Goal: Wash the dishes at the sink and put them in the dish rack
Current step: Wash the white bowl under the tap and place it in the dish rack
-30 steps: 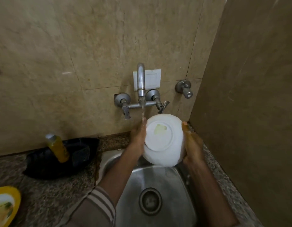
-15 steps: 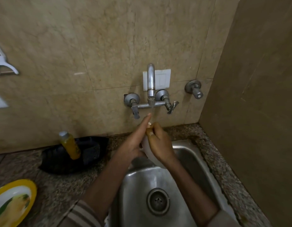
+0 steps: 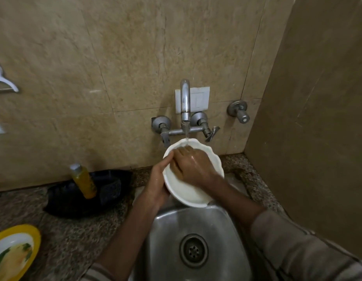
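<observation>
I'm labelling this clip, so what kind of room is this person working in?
Most likely a home kitchen's washing-up corner: a steel sink set in a speckled stone counter, a wall tap running water onto a white bowl, and a used yellow plate on that counter.

The white scalloped bowl (image 3: 188,191), wet inside, tilts mouth-up above the steel sink's (image 3: 226,230) 12 o'clock edge.

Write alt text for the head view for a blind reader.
A person rinses a white scalloped bowl under a running tap above a steel sink: the left hand grips its rim, the right hand presses inside. Left on the counter: a yellow bottle and a yellow-rimmed plate.
</observation>
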